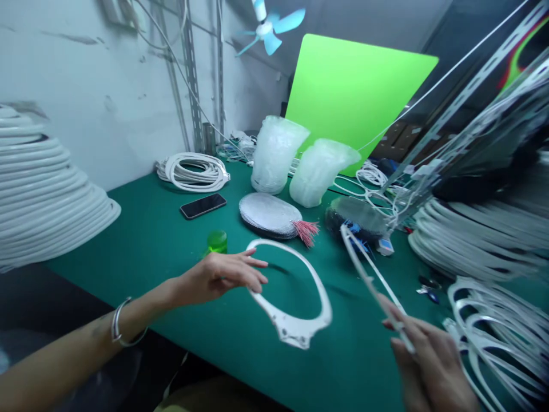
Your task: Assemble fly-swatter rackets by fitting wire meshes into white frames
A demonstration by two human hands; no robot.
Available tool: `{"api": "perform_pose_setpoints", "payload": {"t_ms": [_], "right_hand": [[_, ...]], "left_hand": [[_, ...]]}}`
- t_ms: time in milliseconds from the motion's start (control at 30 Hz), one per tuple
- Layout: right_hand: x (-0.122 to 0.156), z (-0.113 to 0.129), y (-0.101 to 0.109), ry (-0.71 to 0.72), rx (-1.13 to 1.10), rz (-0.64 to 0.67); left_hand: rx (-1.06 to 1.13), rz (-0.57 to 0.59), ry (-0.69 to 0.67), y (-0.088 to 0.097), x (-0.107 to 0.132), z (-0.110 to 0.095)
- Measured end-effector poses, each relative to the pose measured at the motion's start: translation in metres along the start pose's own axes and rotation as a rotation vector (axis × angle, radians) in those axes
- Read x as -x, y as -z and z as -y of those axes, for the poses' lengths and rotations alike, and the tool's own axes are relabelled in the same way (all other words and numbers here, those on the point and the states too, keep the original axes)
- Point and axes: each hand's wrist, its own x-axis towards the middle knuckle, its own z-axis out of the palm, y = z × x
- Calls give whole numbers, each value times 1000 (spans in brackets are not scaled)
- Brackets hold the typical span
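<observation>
While in right hand (435,357), white frame (369,281)

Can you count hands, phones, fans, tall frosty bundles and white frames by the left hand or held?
Hands (left hand, right hand): 2
White frames (flat frame, held frame): 2
Phone: 1
Fan: 1
Frosty bundles (taller bundle, shorter bundle): 2
Total: 8

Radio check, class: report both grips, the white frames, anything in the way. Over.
Right grip closed on raised frame. Left grip open at flat frame, contact unclear. Mesh stack close behind flat frame.
</observation>
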Motion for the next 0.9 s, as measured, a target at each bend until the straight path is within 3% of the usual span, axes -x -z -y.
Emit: {"api": "perform_pose_setpoints", "payload": {"t_ms": [167, 233, 333, 433, 567, 667, 767, 900], "right_hand": [[57, -6, -51, 262, 254, 166], [80, -9, -70, 341, 317, 209], [99, -8, -88, 407, 347, 257], [96, -2, -92, 401, 349, 295], [86, 5, -94, 328, 285, 410], [81, 8, -96, 276, 213, 498], [72, 13, -98, 216, 156, 568], [61, 21, -96, 205, 67, 667]], "left_hand": [[-311, 171, 152, -12, 44, 47], [-336, 137, 236, -21, 54, 56], [-315, -10, 378, -41, 51, 55], [-393, -54, 456, -70, 29, 46], [-527, 270, 316, -93, 12, 36], [-529, 405, 253, -93, 26, 31], [-540, 411, 234, -87, 40, 27], [-597, 392, 239, -87, 39, 24]]}}
